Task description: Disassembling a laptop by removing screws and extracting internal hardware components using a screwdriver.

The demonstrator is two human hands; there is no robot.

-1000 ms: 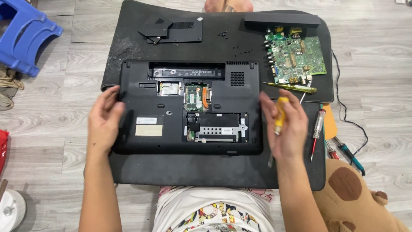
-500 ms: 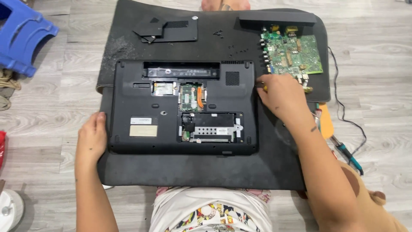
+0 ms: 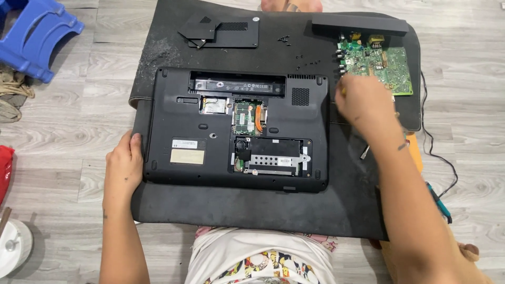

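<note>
A black laptop (image 3: 210,131) lies bottom-up on a black mat (image 3: 236,205), with its covers off so that small boards and a drive bay show. My left hand (image 3: 123,165) lies flat on the mat, its fingertips against the laptop's left edge, and holds nothing. My right hand (image 3: 363,100) hovers just past the laptop's right edge, next to a green circuit board (image 3: 392,66). Its fingers curl downward and a sliver of yellow shows at them. What they grip is hidden.
Removed black cover plates (image 3: 226,31) and loose screws (image 3: 305,60) lie at the mat's far side, beside a long black bar (image 3: 360,23). A metal tool tip (image 3: 364,152) pokes out under my right forearm. A blue stool (image 3: 37,31) stands far left, a cable (image 3: 439,152) right.
My right hand, holding a yellow-handled screwdriver at the laptop's right front corner, has moved away and rightward to the green board. My left hand slid from the laptop's edge down onto the mat.
</note>
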